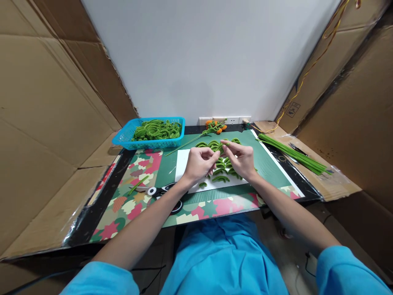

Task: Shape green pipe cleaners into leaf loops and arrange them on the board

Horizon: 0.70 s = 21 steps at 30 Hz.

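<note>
My left hand (199,163) and my right hand (241,157) meet above the middle of the desk, fingers pinched together on a short green pipe cleaner piece (220,146) held between them. Beneath them lies a loose heap of bent green pipe cleaner pieces (221,169) on a white sheet (183,164). The sheet rests on a green cutting mat (267,166). Both forearms reach in from blue sleeves at the bottom.
A blue basket (129,137) of curled green pieces stands at the back left. Black-handled scissors (159,191) lie front left beside a green stick (138,185). A bundle of straight green stems (291,153) lies right. An orange-flower stem (215,126) is at the back. Cardboard walls flank both sides.
</note>
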Each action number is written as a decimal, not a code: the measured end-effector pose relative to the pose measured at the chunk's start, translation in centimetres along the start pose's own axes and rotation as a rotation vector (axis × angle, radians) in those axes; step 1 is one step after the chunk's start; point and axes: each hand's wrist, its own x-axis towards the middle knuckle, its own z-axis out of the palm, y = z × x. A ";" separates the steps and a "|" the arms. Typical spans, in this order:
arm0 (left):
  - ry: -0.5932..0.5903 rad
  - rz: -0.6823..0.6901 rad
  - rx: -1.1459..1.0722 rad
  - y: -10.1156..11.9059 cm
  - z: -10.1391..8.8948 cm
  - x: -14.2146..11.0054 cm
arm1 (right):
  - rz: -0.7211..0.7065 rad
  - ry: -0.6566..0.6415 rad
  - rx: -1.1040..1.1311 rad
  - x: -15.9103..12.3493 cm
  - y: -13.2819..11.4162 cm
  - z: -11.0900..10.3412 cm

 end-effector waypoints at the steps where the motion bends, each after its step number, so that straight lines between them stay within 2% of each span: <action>1: -0.008 -0.001 0.011 0.0 0.0 0.0 | -0.029 0.010 -0.053 0.0 0.0 -0.1; 3: -0.020 -0.013 0.033 0.0 -0.1 0.0 | -0.061 -0.008 -0.117 0.0 0.0 -0.2; 7: -0.020 -0.064 0.027 -0.2 -0.4 -0.1 | -0.049 -0.096 -0.104 0.2 0.3 -0.5; 15: -0.010 -0.044 0.047 -0.3 -0.4 -0.3 | -0.269 -0.049 -0.245 0.0 0.7 -0.9; 21: 0.034 -0.011 0.088 -0.3 -0.7 -0.1 | -0.224 -0.066 -0.222 0.2 0.8 -0.9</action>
